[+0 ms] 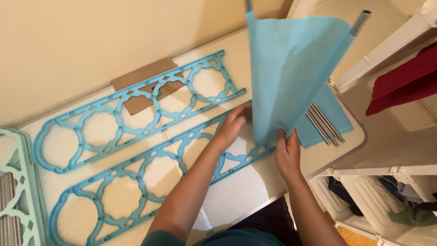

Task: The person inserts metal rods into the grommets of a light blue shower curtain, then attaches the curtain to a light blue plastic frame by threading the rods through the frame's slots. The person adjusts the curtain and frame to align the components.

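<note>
A light blue fabric sheet (291, 68) with metal rods through its two edges stands upright over the white table (246, 191). My right hand (287, 152) grips the sheet's lower edge. My left hand (234, 125) rests at the sheet's lower left corner, on the near blue plastic lattice panel (136, 191); whether it grips the rod there is hidden. A second blue lattice panel (136, 102) lies farther back.
Several loose metal rods (325, 125) lie on a folded blue fabric piece (327, 118) at the table's right end. A brown cardboard piece (143, 84) sits under the far panel. A pale green lattice panel (18, 182) is at left. White shelves with clothes (387, 200) stand right.
</note>
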